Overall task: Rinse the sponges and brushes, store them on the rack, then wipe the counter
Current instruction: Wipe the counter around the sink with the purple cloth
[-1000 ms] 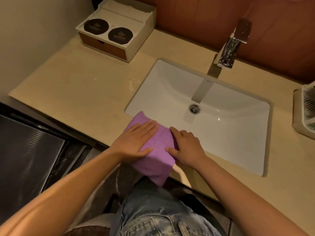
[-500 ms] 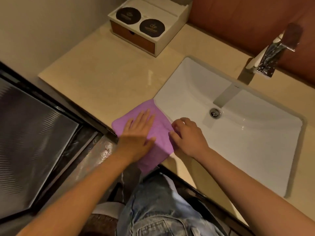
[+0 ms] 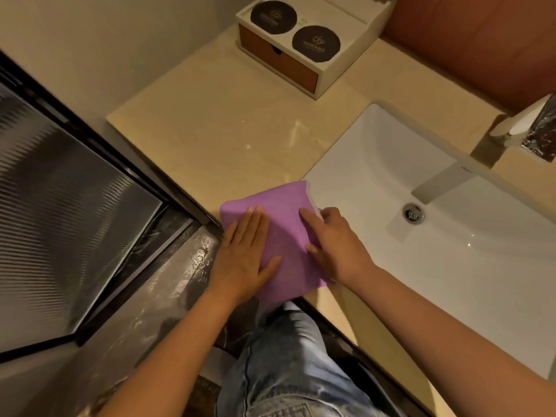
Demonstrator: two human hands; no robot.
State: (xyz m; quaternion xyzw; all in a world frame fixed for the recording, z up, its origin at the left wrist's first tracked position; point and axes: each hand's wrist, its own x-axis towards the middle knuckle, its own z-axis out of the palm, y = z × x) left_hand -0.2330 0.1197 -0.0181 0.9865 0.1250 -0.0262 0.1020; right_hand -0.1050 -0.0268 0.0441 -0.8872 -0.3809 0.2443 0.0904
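A folded purple cloth (image 3: 285,224) lies on the beige counter (image 3: 228,130) at the front edge, beside the near left corner of the white sink (image 3: 451,266). Part of the cloth hangs over the counter's front. My left hand (image 3: 243,257) presses flat on the cloth's left half, fingers straight and together. My right hand (image 3: 337,245) is on the cloth's right side. Its index finger and thumb lie on the fabric, and its other fingers curl at the cloth's right edge by the sink rim. No sponges, brushes or rack are in view.
A white box with a wooden drawer and two dark round lids (image 3: 313,40) stands at the back of the counter. The faucet (image 3: 523,127) rises at the right, above the drain (image 3: 414,212). A ribbed glass panel in a black frame (image 3: 60,206) stands left of the counter.
Both hands have slid the cloth leftward along the counter's front edge, from in front of the sink to its left corner. My view has turned left, and the rack at the right has dropped out.
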